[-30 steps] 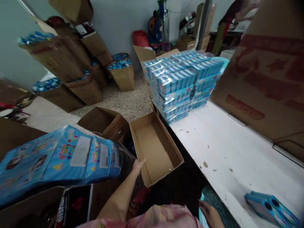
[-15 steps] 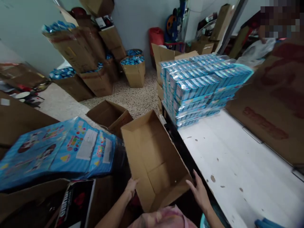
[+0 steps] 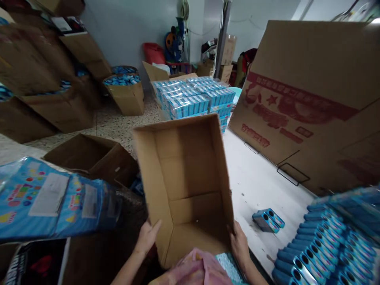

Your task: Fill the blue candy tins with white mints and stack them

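An open cardboard box (image 3: 192,158), its inside facing me, is tilted up in front of my body. My left hand (image 3: 147,236) grips its left wall near the bottom, thumb over the edge. On the opposite side my right hand (image 3: 238,241) holds the right wall, its fingers partly hidden by the cardboard. Inside the box only bare cardboard and a tiny white speck show. Its upper edge overlaps the view of stacked, plastic-wrapped blue packs (image 3: 190,103) on the white table (image 3: 252,178).
Rows of small blue boxes (image 3: 314,245) lie at the table's near right, with a separate pair (image 3: 268,220) beside them. A large printed carton (image 3: 297,103) stands along the far side. At left are an open brown carton (image 3: 89,156) and blue wrapped packages (image 3: 50,198).
My view has turned right. The box is tilted more upright, and my right hand, open and off the box before, has closed on its right wall. My left hand still holds it.
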Demonstrator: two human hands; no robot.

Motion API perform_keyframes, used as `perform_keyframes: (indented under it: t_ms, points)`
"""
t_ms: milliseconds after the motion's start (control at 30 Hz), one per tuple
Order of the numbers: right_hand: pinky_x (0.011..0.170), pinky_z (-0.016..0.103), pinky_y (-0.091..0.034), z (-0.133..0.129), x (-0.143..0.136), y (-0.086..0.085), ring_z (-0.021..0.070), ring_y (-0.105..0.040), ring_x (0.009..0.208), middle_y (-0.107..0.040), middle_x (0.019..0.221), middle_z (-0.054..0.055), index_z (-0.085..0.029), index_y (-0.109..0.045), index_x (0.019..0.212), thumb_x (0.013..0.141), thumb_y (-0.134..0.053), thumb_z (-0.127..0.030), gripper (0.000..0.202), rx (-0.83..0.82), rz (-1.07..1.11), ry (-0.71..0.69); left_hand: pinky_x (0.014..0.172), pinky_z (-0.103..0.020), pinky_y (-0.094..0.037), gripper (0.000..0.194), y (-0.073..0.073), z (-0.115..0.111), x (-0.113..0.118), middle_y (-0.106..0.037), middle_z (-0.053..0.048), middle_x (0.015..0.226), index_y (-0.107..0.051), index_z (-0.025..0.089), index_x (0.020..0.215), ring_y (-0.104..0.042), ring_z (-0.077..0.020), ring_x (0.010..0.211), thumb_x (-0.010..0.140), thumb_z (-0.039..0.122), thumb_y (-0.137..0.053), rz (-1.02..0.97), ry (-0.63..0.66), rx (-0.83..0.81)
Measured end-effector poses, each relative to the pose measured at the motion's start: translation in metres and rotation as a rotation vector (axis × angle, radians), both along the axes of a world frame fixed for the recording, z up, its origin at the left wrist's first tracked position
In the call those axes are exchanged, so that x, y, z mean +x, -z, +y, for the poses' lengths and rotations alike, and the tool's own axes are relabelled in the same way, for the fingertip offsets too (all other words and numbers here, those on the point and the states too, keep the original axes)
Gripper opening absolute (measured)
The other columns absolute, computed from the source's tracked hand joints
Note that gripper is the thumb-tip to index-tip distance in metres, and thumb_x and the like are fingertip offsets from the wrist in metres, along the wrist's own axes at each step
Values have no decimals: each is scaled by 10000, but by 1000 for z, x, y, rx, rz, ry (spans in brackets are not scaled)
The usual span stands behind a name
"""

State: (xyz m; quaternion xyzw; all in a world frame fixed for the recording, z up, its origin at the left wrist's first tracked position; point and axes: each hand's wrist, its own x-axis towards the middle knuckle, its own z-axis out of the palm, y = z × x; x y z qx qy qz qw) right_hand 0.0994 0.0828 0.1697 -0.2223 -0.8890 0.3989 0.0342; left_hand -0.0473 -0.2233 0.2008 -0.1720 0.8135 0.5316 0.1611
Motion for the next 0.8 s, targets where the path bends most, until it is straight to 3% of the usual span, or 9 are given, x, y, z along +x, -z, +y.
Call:
perform_keyframes:
  t_ms: [100,300,400,500,600,700,800]
  points:
    - [846,297,-406,13,20,-3,213,-539,961,-599,1007,111,-154,-546,1010,820,-312,-454,425,-27,-56,92,915,-293,-392,454,-12,36,-26,-589,-54,1110,-490,145,1139,-522,-201,1049,695,230,-527,144,230,37]
    - [882,342,-388,35,26,-8,250,-523,1013,-596,1056,147,-107,-569,1012,756,-323,-564,579,-94,-68,200,943,-331,-341,560,-42,88,-57,-559,-25,1158,-396,212,1246,-501,-230,1073,704,281,-519,220,488,-79]
    - [818,327,-440,45,27,-8,258,-564,948,-631,986,147,-78,-609,957,715,-350,-580,615,-203,-106,230,968,-319,-316,577,-47,107,-63,-506,-20,1220,-381,200,1257,-472,-220,1106,711,331,-514,262,569,51]
    - [728,308,-474,59,16,-12,254,-598,868,-656,900,142,-82,-624,924,699,-361,-551,584,-176,-201,266,986,-300,-299,603,-39,121,-73,-443,-43,1275,-346,153,1274,-408,-204,1169,728,365,-491,163,584,257]
    - [647,330,-475,78,-10,-18,266,-617,749,-666,764,149,-107,-646,820,688,-347,-578,574,9,-343,304,981,-309,-309,636,-22,117,-85,-381,-68,1318,-283,142,1299,-375,-195,1194,744,386,-477,-2,548,483]
    - [606,353,-466,91,-36,-27,282,-608,718,-658,711,156,-127,-655,755,686,-337,-595,570,217,-418,311,932,-339,-360,619,3,88,-101,-382,-69,1319,-282,221,1295,-421,-192,1159,747,424,-486,-193,529,684]
    - [702,411,-438,73,-56,-43,313,-562,884,-624,932,179,-131,-626,944,741,-325,-513,527,556,-281,391,815,-328,-441,543,35,31,-132,-548,-91,1166,-446,235,1196,-561,-196,989,693,397,-573,-398,372,556]
